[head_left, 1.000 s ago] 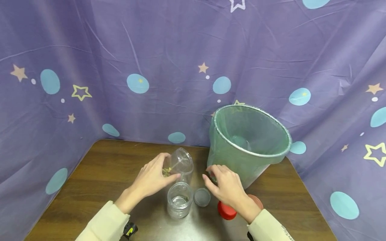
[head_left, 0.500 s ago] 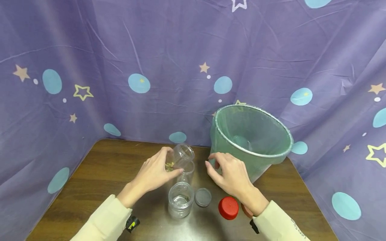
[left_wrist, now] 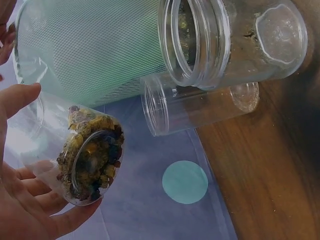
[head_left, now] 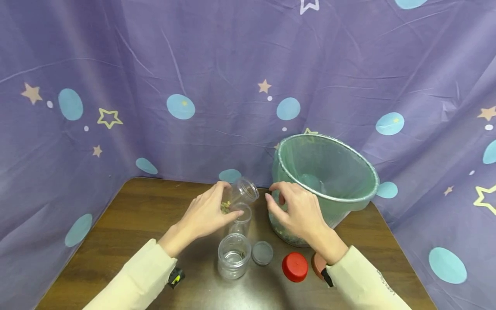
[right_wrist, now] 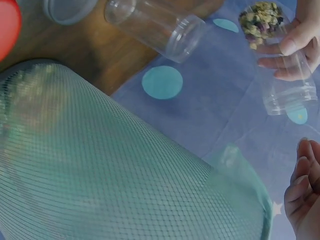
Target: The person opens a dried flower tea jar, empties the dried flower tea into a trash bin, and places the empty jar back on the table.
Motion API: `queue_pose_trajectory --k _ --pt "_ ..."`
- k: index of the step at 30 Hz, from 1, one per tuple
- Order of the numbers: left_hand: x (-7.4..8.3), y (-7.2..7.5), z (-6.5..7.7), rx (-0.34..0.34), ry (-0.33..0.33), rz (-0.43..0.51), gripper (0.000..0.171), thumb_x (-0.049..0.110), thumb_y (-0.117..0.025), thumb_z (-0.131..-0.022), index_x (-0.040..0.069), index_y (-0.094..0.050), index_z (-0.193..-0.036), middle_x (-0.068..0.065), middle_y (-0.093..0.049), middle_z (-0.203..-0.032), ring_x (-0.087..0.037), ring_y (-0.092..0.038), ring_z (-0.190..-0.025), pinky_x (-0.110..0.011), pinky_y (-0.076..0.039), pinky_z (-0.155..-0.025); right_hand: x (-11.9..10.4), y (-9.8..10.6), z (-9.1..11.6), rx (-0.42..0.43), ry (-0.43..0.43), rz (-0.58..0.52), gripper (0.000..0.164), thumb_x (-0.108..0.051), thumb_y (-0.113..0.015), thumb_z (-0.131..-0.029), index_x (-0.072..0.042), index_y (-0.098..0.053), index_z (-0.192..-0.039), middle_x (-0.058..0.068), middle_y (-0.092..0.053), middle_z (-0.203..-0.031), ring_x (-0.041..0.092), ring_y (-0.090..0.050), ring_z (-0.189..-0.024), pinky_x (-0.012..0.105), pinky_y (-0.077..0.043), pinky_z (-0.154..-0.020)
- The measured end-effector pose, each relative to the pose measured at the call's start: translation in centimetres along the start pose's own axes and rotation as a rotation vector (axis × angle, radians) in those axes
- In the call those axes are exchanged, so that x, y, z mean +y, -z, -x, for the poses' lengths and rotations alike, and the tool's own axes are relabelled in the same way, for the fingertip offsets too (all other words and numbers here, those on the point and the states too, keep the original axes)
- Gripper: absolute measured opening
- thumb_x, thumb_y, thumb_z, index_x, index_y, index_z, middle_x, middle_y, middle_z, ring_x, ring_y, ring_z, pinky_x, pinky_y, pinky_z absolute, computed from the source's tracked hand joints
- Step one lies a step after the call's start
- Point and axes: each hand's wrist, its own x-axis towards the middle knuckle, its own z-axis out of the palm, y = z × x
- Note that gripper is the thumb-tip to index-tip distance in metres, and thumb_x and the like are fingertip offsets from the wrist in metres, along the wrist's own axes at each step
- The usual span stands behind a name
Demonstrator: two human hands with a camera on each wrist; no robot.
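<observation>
My left hand (head_left: 205, 213) grips a clear plastic jar (right_wrist: 290, 97), lidless and tilted, its mouth leaning to the right toward the bin. Dried flowers (left_wrist: 92, 160), yellow and dark, lie gathered at the jar's bottom end. My right hand (head_left: 298, 209) hovers at the near side of a green mesh wastebasket (head_left: 325, 172) with its fingers loosely bent and nothing in them. Two more clear jars stand upright on the table: a front jar (head_left: 234, 257) with a few dark bits inside and a slimmer jar (head_left: 241, 217) behind it, partly covered by my left thumb.
Beside the front jar lies a grey lid (head_left: 262, 253). Further right are a red lid (head_left: 295, 267) and a pinkish lid (head_left: 318, 265), partly behind my right wrist. A purple patterned curtain (head_left: 217, 86) hangs behind the brown table (head_left: 143, 215). Coloured bits show low inside the wastebasket.
The left hand has lifted and shifted right, tipping the held jar further over. The right hand has moved up and away from the lids, along the wastebasket's side.
</observation>
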Motion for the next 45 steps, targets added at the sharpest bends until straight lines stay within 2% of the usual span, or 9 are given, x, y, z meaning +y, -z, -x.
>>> queue_pose_trajectory --k 10,15,20,25,33,42,45 --pt "0.9 0.4 -1.1 -0.011 -0.043 -0.057 0.071 0.052 -0.076 -0.078 0.010 -0.052 -0.129 -0.006 -0.067 -0.105 -0.025 -0.068 -0.090 -0.045 -0.056 -0.072 0.9 1.4 -1.8 -0.057 -0.071 0.046 0.021 -0.030 -0.062 -0.088 -0.014 -0.068 -0.100 -0.003 -0.055 -0.068 0.014 -0.052 -0.062 0.031 -0.042 -0.048" --pt "1.5 0.7 -1.9 -0.006 -0.071 -0.080 0.073 0.053 -0.075 -0.077 0.008 -0.052 -0.130 -0.008 -0.068 -0.104 -0.028 -0.069 -0.088 -0.045 -0.056 -0.070 1.9 2.0 -2.4 -0.054 -0.089 0.066 0.022 -0.031 -0.061 -0.088 -0.014 -0.068 -0.100 -0.002 -0.058 -0.070 0.016 -0.055 -0.065 0.035 -0.046 -0.050" --pt "2.0 0.9 -2.5 0.005 -0.095 -0.100 0.073 0.053 -0.075 -0.078 0.008 -0.052 -0.130 -0.007 -0.066 -0.112 -0.027 -0.068 -0.095 -0.046 -0.057 -0.073 3.1 2.5 -3.1 -0.054 -0.098 0.095 0.023 -0.032 -0.061 -0.088 -0.013 -0.068 -0.100 0.000 -0.061 -0.074 0.019 -0.058 -0.069 0.040 -0.049 -0.052" --pt "2.7 1.2 -2.8 0.011 -0.111 -0.108 0.072 0.053 -0.076 -0.078 0.008 -0.052 -0.129 -0.008 -0.066 -0.114 -0.026 -0.066 -0.100 -0.047 -0.057 -0.078 4.4 3.3 -3.7 -0.084 -0.133 0.118 0.027 -0.034 -0.062 -0.088 -0.012 -0.067 -0.102 0.004 -0.064 -0.079 0.023 -0.061 -0.076 0.044 -0.051 -0.055" --pt "3.7 1.4 -3.6 0.000 -0.114 -0.119 0.071 0.052 -0.075 -0.078 0.010 -0.052 -0.130 -0.006 -0.066 -0.104 -0.025 -0.066 -0.093 -0.046 -0.057 -0.075 6.9 4.2 -4.1 -0.124 -0.177 0.166 0.029 -0.035 -0.060 -0.089 -0.011 -0.066 -0.105 0.007 -0.066 -0.084 0.027 -0.062 -0.080 0.049 -0.051 -0.057" --pt "4.1 1.7 -4.9 -0.007 -0.117 -0.123 0.070 0.052 -0.075 -0.078 0.009 -0.052 -0.128 -0.005 -0.065 -0.100 -0.025 -0.065 -0.089 -0.046 -0.057 -0.072 9.8 5.3 -4.0 -0.201 -0.185 0.248 0.032 -0.031 -0.060 -0.090 -0.006 -0.064 -0.108 0.015 -0.066 -0.094 0.036 -0.063 -0.089 0.053 -0.052 -0.071" --pt "4.1 2.0 -5.3 -0.017 -0.104 -0.131 0.070 0.052 -0.075 -0.078 0.010 -0.051 -0.129 -0.006 -0.065 -0.100 -0.026 -0.065 -0.090 -0.047 -0.056 -0.074 10.9 5.7 -3.8 -0.235 -0.207 0.274 0.033 -0.031 -0.060 -0.089 -0.006 -0.063 -0.110 0.019 -0.066 -0.099 0.041 -0.062 -0.092 0.056 -0.051 -0.071"
